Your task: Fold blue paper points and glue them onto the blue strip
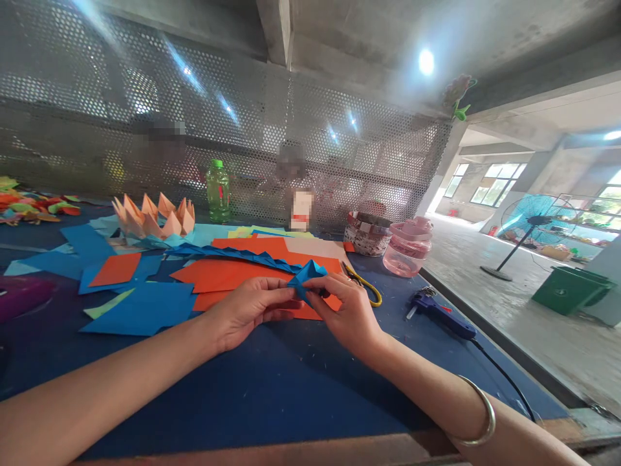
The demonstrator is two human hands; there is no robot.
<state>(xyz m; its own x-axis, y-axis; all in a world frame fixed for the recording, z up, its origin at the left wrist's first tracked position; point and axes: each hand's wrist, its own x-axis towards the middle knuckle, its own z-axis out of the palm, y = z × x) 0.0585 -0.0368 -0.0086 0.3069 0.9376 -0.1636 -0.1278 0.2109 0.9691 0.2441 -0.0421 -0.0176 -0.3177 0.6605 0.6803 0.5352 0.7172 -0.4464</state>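
Observation:
A small folded piece of blue paper (305,278) is pinched between my left hand (247,307) and my right hand (344,312), its point sticking upward. Both hands hover over orange paper sheets (252,272). Beyond the fingers lies a long pleated blue paper strip (233,257), resting across the orange sheets. Yellow-handled scissors (361,286) lie just past my right fingers. Loose blue paper squares (140,309) and an orange square (115,269) sit left of my hands. A silver bangle (478,414) circles my right wrist.
The dark blue tabletop (218,401) holds a folded orange paper crown (155,219), a blue glue gun (439,317) with its black cord, a pink plastic jar (407,246), a patterned tub (367,234) and a green bottle (218,191). A perforated metal screen (339,129) stands behind, with a person beyond it.

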